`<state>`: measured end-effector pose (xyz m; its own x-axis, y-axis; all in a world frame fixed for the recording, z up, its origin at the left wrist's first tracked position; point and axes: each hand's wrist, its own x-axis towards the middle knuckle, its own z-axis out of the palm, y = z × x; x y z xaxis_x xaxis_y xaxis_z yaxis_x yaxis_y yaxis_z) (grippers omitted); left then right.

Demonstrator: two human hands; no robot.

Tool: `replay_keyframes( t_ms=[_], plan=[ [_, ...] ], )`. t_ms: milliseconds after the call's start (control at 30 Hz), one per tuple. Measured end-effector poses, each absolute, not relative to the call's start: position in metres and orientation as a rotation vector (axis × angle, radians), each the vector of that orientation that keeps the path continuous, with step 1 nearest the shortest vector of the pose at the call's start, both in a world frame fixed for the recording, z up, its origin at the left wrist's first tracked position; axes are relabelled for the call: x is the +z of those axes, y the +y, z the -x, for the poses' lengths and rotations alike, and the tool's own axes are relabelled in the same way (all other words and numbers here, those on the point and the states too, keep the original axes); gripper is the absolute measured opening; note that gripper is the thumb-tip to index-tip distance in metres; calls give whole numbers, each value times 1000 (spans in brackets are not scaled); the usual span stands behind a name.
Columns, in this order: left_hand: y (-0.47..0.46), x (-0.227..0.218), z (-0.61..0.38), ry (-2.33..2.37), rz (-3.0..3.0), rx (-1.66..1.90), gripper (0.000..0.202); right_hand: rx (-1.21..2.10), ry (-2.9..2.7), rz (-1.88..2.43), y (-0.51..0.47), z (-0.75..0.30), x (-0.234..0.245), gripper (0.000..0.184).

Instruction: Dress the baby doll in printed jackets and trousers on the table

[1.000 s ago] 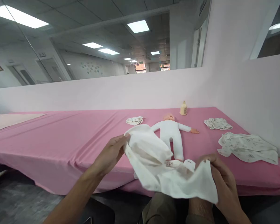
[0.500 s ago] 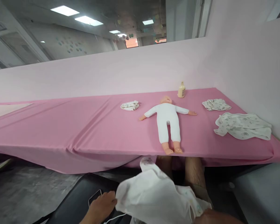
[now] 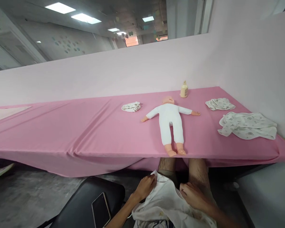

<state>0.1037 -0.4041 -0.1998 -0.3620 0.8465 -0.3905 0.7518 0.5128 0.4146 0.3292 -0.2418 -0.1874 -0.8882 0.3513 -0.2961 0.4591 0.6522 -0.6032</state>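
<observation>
A white baby garment (image 3: 167, 204) lies spread over my lap, below the table's edge. My left hand (image 3: 144, 186) pinches its upper left edge with fingers closed on the cloth. My right hand (image 3: 193, 195) rests on its right side, fingers curled onto the fabric. On the pink-covered table (image 3: 85, 126) in front of me a baby doll (image 3: 170, 122) in a white romper lies on its back with arms spread, feet toward me.
A small folded cloth (image 3: 131, 107) lies left of the doll. A cream bottle (image 3: 184, 90) stands behind it by the wall. A folded printed garment (image 3: 219, 104) and a larger one (image 3: 248, 125) lie at the right. A phone (image 3: 101, 210) lies on a black seat (image 3: 85, 205).
The white garment has come down from in front of the doll to my lap. Both hands followed it and now hold it flat. The view has tilted downward.
</observation>
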Motion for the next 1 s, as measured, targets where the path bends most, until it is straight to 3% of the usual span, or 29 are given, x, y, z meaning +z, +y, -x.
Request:
replay_keyframes(
  t_ms=[67, 167, 300, 367, 633, 700, 800, 867, 1000],
  plan=[
    [-407, -190, -111, 2163, -1392, 326, 27, -1249, 2733, -606, -235, -333, -161, 31],
    [-400, -176, -128, 2077, -1449, 518, 50, -1450, 2722, -452, -229, -335, -109, 32],
    [-381, -142, -138, 1966, -1582, 720, 21, -1563, 2769, -362, -223, -339, -49, 32],
    [-378, -109, -132, 1909, -1638, 805, 21, -1571, 2826, -426, -216, -342, -33, 32],
    [-391, 40, -104, 2287, -1980, 594, 39, -1252, 3251, -832, -207, -323, -20, 28],
    [-388, 58, -108, 2291, -2048, 515, 44, -1180, 3369, -675, -224, -312, -18, 19],
    [-383, 73, -116, 2243, -2075, 402, 46, -1150, 3429, -491, -250, -293, -13, 22],
    [-385, 80, -119, 2212, -2061, 310, 46, -1192, 3426, -493, -258, -281, -11, 15],
    [-398, 98, -112, 2317, -1947, 151, 45, -1325, 3359, -583, -250, -272, -11, 20]
  ],
)
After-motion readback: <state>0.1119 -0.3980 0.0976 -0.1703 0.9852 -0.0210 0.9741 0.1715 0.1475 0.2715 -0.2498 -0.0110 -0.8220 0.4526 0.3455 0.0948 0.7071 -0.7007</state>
